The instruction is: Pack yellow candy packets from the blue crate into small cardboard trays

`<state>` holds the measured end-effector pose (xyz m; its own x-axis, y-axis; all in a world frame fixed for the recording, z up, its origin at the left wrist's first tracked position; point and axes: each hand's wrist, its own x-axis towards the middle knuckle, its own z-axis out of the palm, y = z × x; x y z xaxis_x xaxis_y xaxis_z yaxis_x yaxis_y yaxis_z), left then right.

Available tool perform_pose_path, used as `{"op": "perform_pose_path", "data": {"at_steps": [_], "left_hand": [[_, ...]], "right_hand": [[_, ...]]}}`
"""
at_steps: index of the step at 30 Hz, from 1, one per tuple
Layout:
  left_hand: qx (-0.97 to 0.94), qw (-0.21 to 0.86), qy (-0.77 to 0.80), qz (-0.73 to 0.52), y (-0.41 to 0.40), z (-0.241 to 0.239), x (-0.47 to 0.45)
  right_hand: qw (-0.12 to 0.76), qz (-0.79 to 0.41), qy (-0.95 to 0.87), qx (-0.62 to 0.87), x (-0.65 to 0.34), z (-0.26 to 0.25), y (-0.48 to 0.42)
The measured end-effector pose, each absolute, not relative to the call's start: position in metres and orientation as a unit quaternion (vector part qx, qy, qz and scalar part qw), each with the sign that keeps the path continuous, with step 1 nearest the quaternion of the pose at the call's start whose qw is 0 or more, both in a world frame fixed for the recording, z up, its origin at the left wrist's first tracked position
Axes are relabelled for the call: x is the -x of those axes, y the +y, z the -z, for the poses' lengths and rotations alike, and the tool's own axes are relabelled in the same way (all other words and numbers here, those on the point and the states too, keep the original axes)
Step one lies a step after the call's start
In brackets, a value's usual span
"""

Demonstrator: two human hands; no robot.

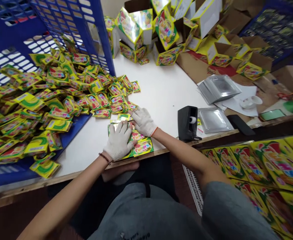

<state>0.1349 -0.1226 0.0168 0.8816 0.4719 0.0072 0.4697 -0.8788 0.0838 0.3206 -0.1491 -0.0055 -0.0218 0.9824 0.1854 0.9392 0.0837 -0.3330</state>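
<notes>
Several small yellow-green packets (143, 146) lie side by side in a flat block at the table's front edge. My left hand (118, 141), in a white knit glove, rests on the left part of this block with its fingers stretched out. Beside it, my right hand (144, 122), gloved too, lies over the block's far right corner, fingers extended and touching the packets. Neither hand is wrapped around anything. What lies under the palms is hidden. Just beyond the fingertips are a few more loose packets (123, 116).
A blue crate (111, 56) on its side spills a heap of packets (58, 83) at left. Printed cartons (166, 30) stand at the back. On the right are a black tape dispenser (186, 123), clear plastic trays (215, 120) and a dark phone-like object (240, 125). Filled cartons (276, 163) sit below.
</notes>
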Motion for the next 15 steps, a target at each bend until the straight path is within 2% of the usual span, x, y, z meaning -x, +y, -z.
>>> {"op": "perform_pose_path", "data": {"at_steps": [5, 10, 11, 13, 15], "left_hand": [[-0.977, 0.005, 0.213, -0.014, -0.138, -0.016, -0.134], [-0.98, -0.029, 0.197, 0.0, -0.131, -0.015, -0.137], [-0.979, -0.036, 0.202, 0.005, -0.131, -0.015, -0.137], [-0.975, -0.048, 0.219, 0.01, -0.133, -0.014, -0.137], [-0.971, -0.054, 0.233, 0.003, -0.134, -0.009, -0.137]], "right_hand": [[0.296, -0.063, -0.657, 0.69, -0.332, 0.011, -0.155], [0.438, 0.006, -0.472, 0.765, -0.428, -0.009, -0.208], [0.433, 0.022, -0.403, 0.806, -0.454, -0.014, -0.227], [0.338, 0.007, -0.278, 0.899, -0.503, -0.023, -0.265], [0.289, -0.034, -0.254, 0.922, -0.539, -0.027, -0.298]]}}
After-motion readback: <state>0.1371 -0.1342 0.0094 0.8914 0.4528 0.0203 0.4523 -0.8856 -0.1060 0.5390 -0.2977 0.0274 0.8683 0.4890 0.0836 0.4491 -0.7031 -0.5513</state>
